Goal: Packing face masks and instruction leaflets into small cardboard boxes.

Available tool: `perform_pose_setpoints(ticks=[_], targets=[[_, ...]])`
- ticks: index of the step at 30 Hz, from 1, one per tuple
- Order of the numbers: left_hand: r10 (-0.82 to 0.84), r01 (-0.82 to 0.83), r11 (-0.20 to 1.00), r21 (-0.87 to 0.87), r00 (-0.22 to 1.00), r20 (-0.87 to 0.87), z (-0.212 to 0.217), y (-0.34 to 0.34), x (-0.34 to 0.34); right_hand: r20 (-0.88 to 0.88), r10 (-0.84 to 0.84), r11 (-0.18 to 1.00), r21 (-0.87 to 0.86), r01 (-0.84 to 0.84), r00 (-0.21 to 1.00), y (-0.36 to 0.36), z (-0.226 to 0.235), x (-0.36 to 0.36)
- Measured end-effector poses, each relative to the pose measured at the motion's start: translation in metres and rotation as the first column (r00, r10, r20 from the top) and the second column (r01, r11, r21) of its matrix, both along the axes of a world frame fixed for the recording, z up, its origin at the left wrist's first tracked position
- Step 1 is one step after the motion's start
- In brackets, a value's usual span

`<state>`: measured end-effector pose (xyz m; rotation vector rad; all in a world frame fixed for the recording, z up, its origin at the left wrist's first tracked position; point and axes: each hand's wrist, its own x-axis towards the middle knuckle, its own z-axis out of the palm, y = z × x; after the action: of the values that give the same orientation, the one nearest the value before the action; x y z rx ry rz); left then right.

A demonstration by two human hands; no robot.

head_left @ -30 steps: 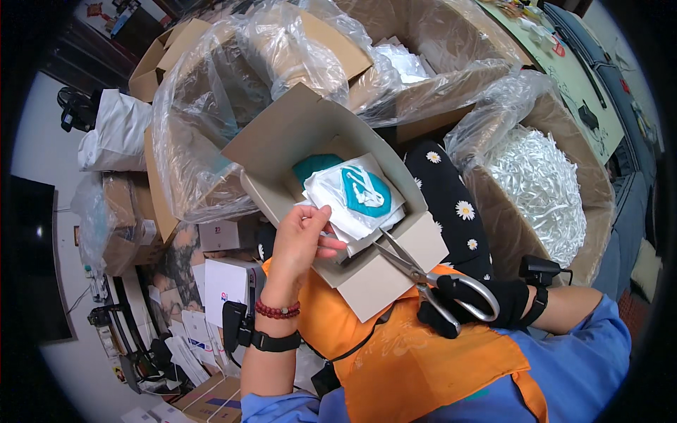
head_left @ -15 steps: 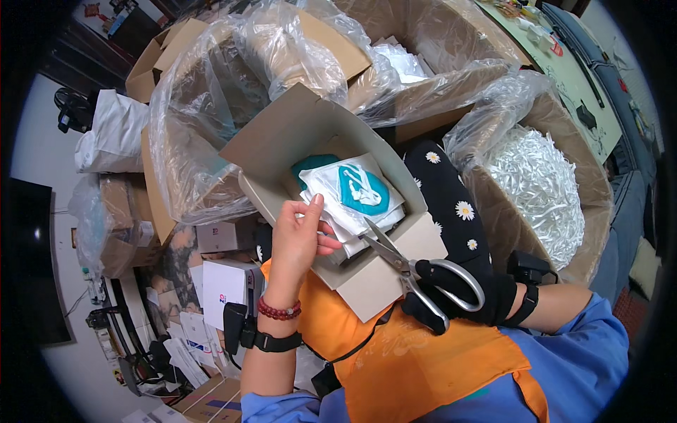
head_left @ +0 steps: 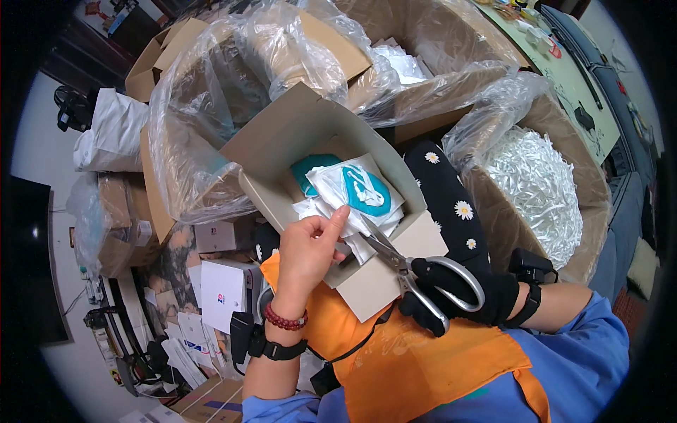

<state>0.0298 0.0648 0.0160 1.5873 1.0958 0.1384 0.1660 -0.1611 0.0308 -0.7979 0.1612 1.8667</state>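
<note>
My scissors point(head_left: 405, 264) slide further in toward the white packets point(head_left: 352, 204), and my left hand point(head_left: 307, 250) closes in beside them.

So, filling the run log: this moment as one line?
left hand: on white packets | right hand: holds scissors | open cardboard box on lap

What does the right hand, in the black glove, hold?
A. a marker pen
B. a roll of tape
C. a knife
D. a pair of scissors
D: the gloved right hand has its fingers through the handles of silver scissors, blades pointing into the small cardboard box.
</note>
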Motion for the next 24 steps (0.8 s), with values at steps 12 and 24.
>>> perform_pose_setpoints(ticks=[12, 24], targets=[[-0.159, 0.233, 0.892, 0.388, 0.964, -0.213, 0.010, -0.008, 0.008, -0.111, -0.044, 0.984, 0.167, 0.063, 0.993, -0.013, -0.016, -0.002], [-0.047, 0.054, 0.967, 0.249, 0.998, -0.035, -0.005, 0.007, 0.008, 0.112, 0.033, 0.976, 0.211, -0.057, 0.993, -0.004, 0.004, -0.010]])
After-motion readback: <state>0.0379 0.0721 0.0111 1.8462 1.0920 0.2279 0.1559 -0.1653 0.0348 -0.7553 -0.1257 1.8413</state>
